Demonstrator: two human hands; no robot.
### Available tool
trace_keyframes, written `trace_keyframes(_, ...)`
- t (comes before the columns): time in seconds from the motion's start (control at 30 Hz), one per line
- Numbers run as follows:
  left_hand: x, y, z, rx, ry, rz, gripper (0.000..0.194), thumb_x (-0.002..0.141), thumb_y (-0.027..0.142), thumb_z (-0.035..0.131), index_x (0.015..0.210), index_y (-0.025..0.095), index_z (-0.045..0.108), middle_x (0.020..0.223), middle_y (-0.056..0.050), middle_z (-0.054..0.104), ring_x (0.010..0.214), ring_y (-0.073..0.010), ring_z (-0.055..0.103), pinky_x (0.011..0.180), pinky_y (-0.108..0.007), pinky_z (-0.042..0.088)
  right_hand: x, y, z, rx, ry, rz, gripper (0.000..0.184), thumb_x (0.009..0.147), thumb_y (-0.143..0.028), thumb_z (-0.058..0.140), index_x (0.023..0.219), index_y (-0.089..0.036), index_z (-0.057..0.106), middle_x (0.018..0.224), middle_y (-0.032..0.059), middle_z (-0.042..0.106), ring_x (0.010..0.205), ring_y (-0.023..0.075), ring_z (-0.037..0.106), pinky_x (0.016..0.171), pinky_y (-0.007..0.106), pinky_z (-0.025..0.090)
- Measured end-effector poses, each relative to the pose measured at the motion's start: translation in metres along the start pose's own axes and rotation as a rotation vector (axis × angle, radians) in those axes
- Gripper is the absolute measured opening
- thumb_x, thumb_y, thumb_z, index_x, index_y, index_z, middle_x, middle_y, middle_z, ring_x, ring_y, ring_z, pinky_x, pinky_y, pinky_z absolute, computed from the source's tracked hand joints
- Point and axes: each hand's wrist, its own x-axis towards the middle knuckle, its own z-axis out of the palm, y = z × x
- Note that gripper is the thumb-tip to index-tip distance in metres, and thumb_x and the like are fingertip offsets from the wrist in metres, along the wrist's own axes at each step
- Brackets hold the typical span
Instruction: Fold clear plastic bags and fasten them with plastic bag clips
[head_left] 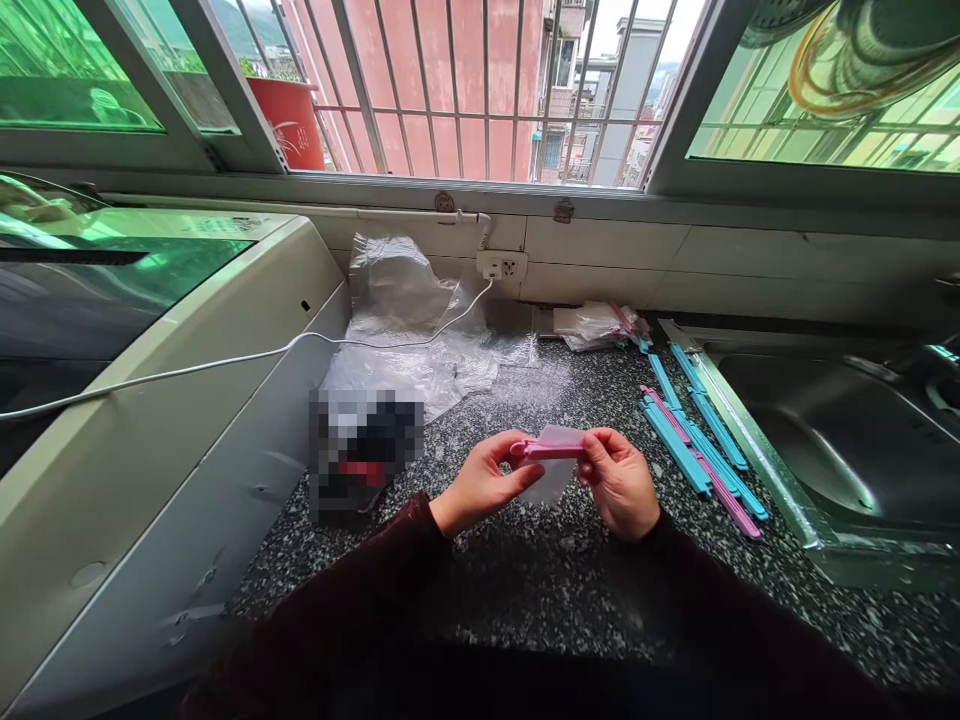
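Note:
Between my hands, above the speckled counter, is a pink bag sealing clip (556, 451) with a small clear plastic bag (551, 484) around it. My left hand (487, 480) pinches the clip's looped left end between thumb and fingers. At the other end, the thumb and fingers of my right hand (621, 482) close on the clip and the bag's edge. Part of the bag stands up above the clip and part hangs below. To the right of my hands lie several blue clips (675, 445) and pink clips (726, 497), roughly in rows.
Crumpled clear plastic sheeting (409, 340) lies at the back left, beside a blurred-out dark object (366, 450). A stack of small bags (596, 327) rests near the wall. The steel sink (817, 400) borders the right; a white cable (300, 340) crosses to the socket.

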Motion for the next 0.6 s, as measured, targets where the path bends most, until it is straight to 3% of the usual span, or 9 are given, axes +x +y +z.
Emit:
trace_keyframes(0.1,0.0003,-0.0006,-0.0001,0.03,0.08,0.029,0.03,0.066,0.04,0.069,0.08,0.014,0.063,0.073,-0.003,0.058,0.069,-0.0138,0.05,0.067,-0.026,0.041,0.0013,-0.0008,0.0,0.034,0.035,0.011,0.038,0.05,-0.042,0.08,0.067,-0.017,0.057,0.05,-0.0068,0.051,0.039,0.0041,0.042,0.034,0.016,0.035)
trace_keyframes(0.23,0.0017,-0.0018,0.0002,0.137,0.168,0.081,0.023,0.071,0.037,0.065,0.066,0.015,0.064,0.065,-0.003,0.056,0.064,-0.0135,0.049,0.062,-0.025,0.04,0.0007,-0.0003,-0.0004,0.055,0.035,0.039,0.036,0.051,-0.04,0.08,0.068,-0.017,0.057,0.053,-0.0064,0.053,0.041,0.0042,0.044,0.034,0.015,0.037)
trace_keyframes(0.6,0.0012,-0.0082,0.0023,0.28,0.109,0.172,0.021,0.077,0.028,0.058,0.061,0.014,0.061,0.063,-0.003,0.057,0.062,-0.0127,0.05,0.058,-0.024,0.04,-0.0013,-0.0054,0.0038,0.116,0.128,0.124,0.045,0.041,-0.039,0.084,0.073,-0.017,0.062,0.054,-0.0068,0.058,0.041,0.0027,0.047,0.036,0.013,0.043)
